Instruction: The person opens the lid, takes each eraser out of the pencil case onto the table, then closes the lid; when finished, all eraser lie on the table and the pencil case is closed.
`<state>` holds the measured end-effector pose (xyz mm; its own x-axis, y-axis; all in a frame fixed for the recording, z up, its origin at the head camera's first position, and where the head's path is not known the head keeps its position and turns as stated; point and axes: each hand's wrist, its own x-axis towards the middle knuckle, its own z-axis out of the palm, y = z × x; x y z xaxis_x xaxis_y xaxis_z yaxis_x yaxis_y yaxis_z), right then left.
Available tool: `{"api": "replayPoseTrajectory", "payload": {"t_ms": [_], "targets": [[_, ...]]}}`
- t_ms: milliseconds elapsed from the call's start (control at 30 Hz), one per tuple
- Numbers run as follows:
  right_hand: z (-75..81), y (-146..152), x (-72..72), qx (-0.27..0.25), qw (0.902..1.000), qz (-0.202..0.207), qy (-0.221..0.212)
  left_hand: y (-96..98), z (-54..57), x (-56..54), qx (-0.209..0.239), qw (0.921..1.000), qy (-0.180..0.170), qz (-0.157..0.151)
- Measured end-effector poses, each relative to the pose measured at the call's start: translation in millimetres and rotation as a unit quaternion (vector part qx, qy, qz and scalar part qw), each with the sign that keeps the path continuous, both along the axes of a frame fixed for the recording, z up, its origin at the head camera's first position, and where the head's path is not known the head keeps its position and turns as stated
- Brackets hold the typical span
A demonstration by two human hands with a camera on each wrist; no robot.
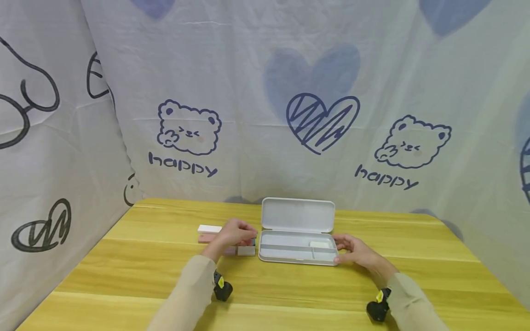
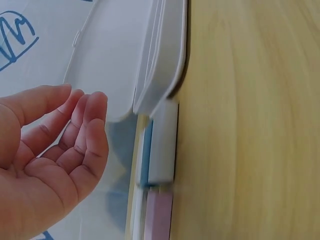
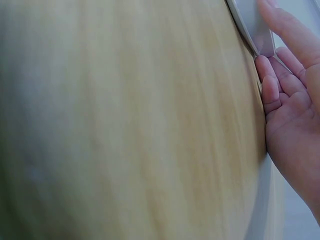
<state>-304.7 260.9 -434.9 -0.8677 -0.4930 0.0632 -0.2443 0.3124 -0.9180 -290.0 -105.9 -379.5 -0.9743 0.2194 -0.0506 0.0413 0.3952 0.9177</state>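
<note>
An open white pencil case (image 1: 298, 263) lies on the table, its lid (image 1: 298, 215) raised at the back. A white eraser-like block (image 1: 320, 244) sits in its right part. My right hand (image 1: 357, 252) grips the case's right end, thumb at the front corner and fingers at the side. In the right wrist view, fingers (image 3: 270, 85) touch the case's edge. My left hand (image 1: 235, 233) hovers over slim sticks left of the case, fingers loosely bent and holding nothing in the left wrist view. Among them are a white stick (image 1: 209, 229), a pink stick (image 1: 206, 238) and a pink-and-white stick (image 1: 246, 251).
The yellow wood-grain table (image 1: 290, 294) extends around the case. Behind it hangs a white cloth (image 1: 248, 92) printed with hearts and bears, and more cloth closes off the left side. Black cameras are strapped to both wrists.
</note>
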Motion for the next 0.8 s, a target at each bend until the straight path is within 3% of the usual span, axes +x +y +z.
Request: {"api": "replayPoseTrajectory", "payload": {"t_ms": [233,800], "targets": [[1.2,0,0.6,0.003,0.9999,-0.006,-0.008,21.3,-0.9,-3.4,0.036,0.9992,0.000,-0.016],[1.4,0,1.5,-0.003,0.9998,-0.009,-0.015,61.1,-4.0,-8.7,0.049,0.9973,0.046,-0.029]]}}
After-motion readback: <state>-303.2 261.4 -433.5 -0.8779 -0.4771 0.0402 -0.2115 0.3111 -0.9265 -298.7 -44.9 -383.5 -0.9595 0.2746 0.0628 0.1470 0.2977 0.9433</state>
